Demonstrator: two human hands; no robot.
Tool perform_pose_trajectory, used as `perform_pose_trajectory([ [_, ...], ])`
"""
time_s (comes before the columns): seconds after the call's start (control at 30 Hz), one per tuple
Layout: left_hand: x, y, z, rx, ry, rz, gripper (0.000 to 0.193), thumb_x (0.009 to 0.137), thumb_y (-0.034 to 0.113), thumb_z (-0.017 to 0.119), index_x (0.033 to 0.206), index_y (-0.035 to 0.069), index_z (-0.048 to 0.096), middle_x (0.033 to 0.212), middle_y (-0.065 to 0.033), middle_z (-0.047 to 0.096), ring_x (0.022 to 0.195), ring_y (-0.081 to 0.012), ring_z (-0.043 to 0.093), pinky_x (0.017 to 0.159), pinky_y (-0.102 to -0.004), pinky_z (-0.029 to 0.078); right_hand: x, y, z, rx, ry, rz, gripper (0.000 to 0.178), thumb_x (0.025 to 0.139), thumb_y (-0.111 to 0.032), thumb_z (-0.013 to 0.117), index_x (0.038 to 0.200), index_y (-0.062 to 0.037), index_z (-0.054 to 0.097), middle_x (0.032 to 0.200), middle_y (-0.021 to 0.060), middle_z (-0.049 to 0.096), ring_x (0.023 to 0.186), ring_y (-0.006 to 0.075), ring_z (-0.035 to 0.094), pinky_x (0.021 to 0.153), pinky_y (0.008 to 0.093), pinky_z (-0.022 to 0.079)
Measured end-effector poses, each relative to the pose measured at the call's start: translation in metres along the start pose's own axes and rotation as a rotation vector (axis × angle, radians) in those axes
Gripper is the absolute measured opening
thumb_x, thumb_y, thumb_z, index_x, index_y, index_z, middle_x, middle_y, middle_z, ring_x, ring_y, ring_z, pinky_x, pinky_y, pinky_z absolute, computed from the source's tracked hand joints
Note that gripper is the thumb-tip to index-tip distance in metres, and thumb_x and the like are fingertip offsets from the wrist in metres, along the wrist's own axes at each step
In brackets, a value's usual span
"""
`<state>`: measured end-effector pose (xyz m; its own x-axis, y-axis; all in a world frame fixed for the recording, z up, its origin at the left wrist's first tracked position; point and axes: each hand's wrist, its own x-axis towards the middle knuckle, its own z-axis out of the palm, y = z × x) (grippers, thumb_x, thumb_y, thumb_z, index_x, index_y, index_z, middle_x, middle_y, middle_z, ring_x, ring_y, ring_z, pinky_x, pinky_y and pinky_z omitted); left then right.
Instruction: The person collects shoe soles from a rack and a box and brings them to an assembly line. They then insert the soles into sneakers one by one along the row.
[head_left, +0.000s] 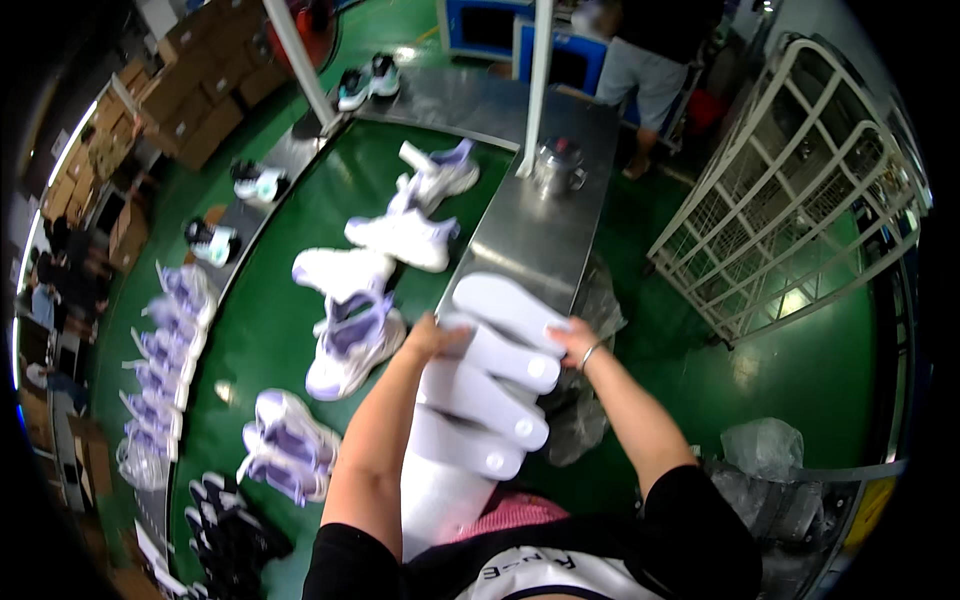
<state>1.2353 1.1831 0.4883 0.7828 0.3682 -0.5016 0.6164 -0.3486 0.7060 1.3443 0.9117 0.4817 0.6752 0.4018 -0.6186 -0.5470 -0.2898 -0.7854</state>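
Note:
Several flat white insoles [485, 400] lie fanned out over the metal ledge just before my body. The farthest insole [510, 310] has its heel end pinched between the thumb and fingers of my right hand [575, 342]. At the left side, my left hand [433, 338] is closed around the toe end of the second insole [500, 352]; some of its fingers are hidden underneath. Beside my left forearm, a white and lavender sneaker [355, 345] rests on the green belt.
More white-lavender shoes stand on the green belt [260, 350], with a row [165, 360] along its left edge. Black shoes [230, 530] are at lower left. A metal pot [558, 168] sits on the ledge [525, 240]. A wire cage cart [790, 190] and a person [650, 75] are at the right.

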Motion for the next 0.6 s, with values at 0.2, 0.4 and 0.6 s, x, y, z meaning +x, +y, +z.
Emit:
perform_pose_trajectory([
  [0.2, 0.013, 0.048, 0.024, -0.240, -0.032, -0.220, 0.082, 0.048, 0.028, 0.080, 0.109, -0.011, 0.041, 0.103, -0.0214, 0.052, 0.093, -0.0318, 0.054, 0.068, -0.0408, 0.049, -0.027, 0.001, -0.015, 0.149, -0.002, 0.076, 0.055, 0.066, -0.023, 0.070, 0.110, -0.0072, 0.041, 0.101, 0.0090, 0.052, 0.086, 0.0216, 0.054, 0.062, 0.0402, 0.048],
  [0.4, 0.017, 0.049, 0.040, -0.342, -0.129, -0.284, 0.065, 0.050, 0.016, 0.080, 0.103, -0.005, 0.047, 0.088, -0.0144, 0.057, 0.069, -0.0263, 0.058, 0.047, -0.0336, 0.045, -0.013, 0.025, -0.026, 0.425, -0.098, -0.037, 0.045, 0.067, -0.017, 0.068, 0.103, -0.0004, 0.049, 0.094, 0.0092, 0.057, 0.082, 0.0198, 0.056, 0.071, 0.0317, 0.047],
  [0.6, -0.034, 0.072, -0.011, -0.959, -0.324, 0.123, 0.044, 0.064, 0.012, 0.071, 0.102, 0.002, 0.052, 0.097, -0.0094, 0.057, 0.090, -0.0225, 0.055, 0.080, -0.0370, 0.044, -0.048, -0.020, -0.027, 0.792, -0.178, -0.160, 0.031, 0.067, -0.005, 0.061, 0.097, -0.0015, 0.056, 0.096, 0.0088, 0.058, 0.089, 0.0225, 0.056, 0.080, 0.0340, 0.044],
])
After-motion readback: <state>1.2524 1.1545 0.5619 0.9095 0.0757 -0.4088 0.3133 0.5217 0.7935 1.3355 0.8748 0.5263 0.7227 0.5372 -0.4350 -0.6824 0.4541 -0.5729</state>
